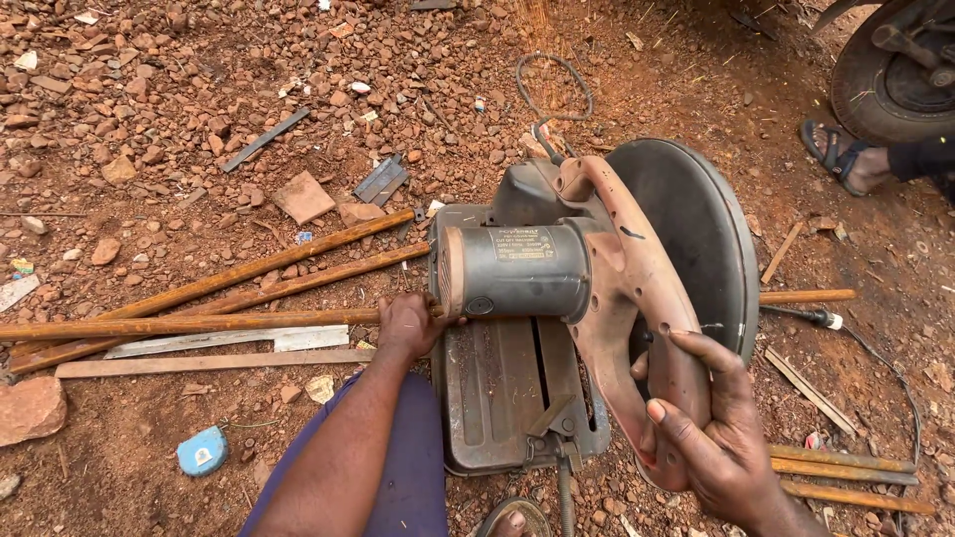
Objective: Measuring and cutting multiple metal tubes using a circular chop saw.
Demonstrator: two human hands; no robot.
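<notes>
The right hand (711, 428) wraps its grip closed around the chop saw's handle (647, 328). The left hand (408, 323) clasps a rusty steel rod (189, 324) lying across the saw base (497, 388) on the stony ground (149, 119).

The right hand (718, 428) is gripping a faded red, dust-smeared handle (637, 328); just above that grip a dark grey motor (517, 270) is showing, with a black guard (696, 239) beside it. The left hand (408, 323) is pressing a rust-orange rod (179, 324), and below that hold a pale grey strip (229, 341) is lying. A blue sleeve (413, 467) is trailing from that wrist. Near it, a light blue tape measure (202, 450) is resting on red-brown gravelly soil (149, 119).
</notes>
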